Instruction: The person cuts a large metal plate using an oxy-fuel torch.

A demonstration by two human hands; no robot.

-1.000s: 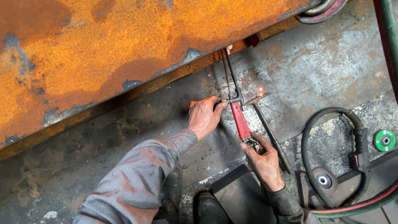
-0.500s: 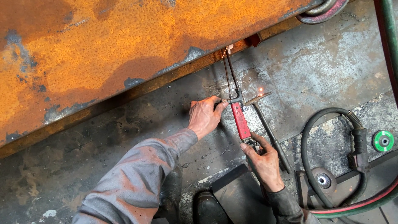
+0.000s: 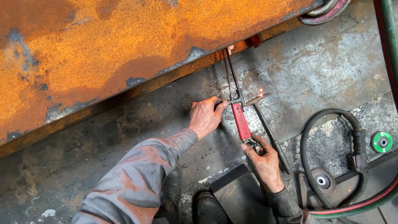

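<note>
Grey, stained metal floor [image 3: 331, 66] filled the scene, with a large rusty orange steel plate [image 3: 124, 45] lying across the far left. The right hand [image 3: 263, 159] was clenched around the near end of a red-handled cutting torch [image 3: 240, 120], whose thin tubes reached far toward the plate's edge. The left hand [image 3: 205, 118] pinched the torch head with thumb and fingers. Just right of the torch lay a chipping hammer [image 3: 269, 132]. A black hose [image 3: 315, 141] curled at the right, near a green disc [image 3: 382, 142].
</note>
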